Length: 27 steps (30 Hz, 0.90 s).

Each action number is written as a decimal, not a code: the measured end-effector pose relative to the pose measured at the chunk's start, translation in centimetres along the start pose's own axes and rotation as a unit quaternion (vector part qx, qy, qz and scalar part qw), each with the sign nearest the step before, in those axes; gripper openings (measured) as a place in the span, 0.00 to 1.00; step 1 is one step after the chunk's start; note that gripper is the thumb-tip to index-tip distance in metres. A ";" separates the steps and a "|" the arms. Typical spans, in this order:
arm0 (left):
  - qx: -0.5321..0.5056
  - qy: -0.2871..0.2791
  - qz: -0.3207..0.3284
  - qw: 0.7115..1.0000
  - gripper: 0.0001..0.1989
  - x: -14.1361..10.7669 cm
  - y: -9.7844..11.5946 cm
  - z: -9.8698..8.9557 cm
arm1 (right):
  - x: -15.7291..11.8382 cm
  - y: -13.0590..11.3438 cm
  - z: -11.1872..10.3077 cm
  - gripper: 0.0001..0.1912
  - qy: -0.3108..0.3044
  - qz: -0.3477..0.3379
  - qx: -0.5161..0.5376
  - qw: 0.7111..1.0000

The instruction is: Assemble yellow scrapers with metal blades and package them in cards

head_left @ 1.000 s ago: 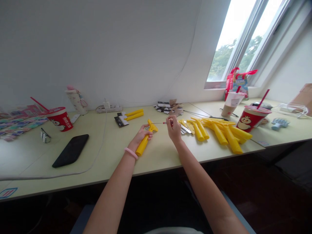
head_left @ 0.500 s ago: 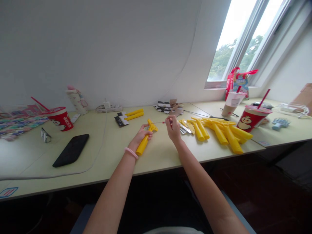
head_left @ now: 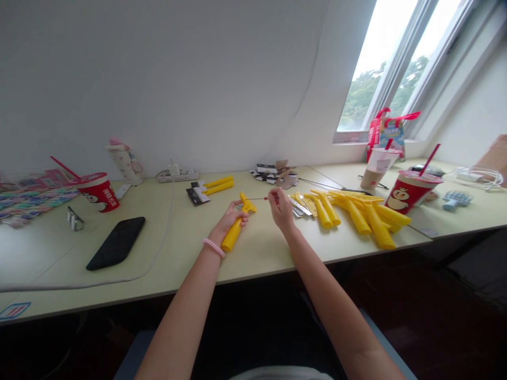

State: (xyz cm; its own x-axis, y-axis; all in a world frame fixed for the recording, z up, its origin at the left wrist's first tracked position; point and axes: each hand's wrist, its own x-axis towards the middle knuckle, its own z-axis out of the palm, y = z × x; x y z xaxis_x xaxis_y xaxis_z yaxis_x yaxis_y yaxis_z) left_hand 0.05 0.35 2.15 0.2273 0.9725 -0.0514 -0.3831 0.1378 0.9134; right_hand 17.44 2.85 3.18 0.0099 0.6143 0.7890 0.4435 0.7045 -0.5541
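Observation:
Fingers of my left hand (head_left: 231,220) are wrapped round a yellow plastic handle (head_left: 233,236), its forked head pointing away from me. My right hand (head_left: 281,207) is closed on a screwdriver (head_left: 266,198) with a red part and a thin shaft. The shaft points left, its tip at the handle's head. Just right of my right hand lie flat yellow and silver pieces (head_left: 304,206). Beyond them are two loose yellow handles (head_left: 325,211) and a pile of several more (head_left: 370,214).
Two packaged yellow tools (head_left: 216,186) and packaging scraps (head_left: 277,174) lie near the wall. A black phone (head_left: 116,244) and a red cup (head_left: 99,194) stand left; another red cup (head_left: 410,194) and a clear cup (head_left: 378,169) are right. A white cable (head_left: 156,253) crosses the left side.

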 end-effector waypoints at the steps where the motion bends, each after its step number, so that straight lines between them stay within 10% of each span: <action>1: 0.000 -0.001 0.000 1.000 0.30 0.0 0.0 0.0 | 0.0 0.0 0.0 0.08 0.004 0.000 -0.002 1.000; 27: 0.018 -0.013 0.000 1.000 0.38 -0.3 0.2 0.4 | 0.0 0.3 0.2 0.10 0.002 0.025 0.020 1.000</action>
State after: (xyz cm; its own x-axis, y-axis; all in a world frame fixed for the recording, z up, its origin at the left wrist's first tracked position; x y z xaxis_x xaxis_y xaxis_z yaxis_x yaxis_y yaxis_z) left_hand 0.24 -0.01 2.56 0.2498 0.9674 -0.0413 -0.3502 0.1300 0.9276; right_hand 17.38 3.17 2.97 0.0350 0.6469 0.7618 0.4067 0.6871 -0.6021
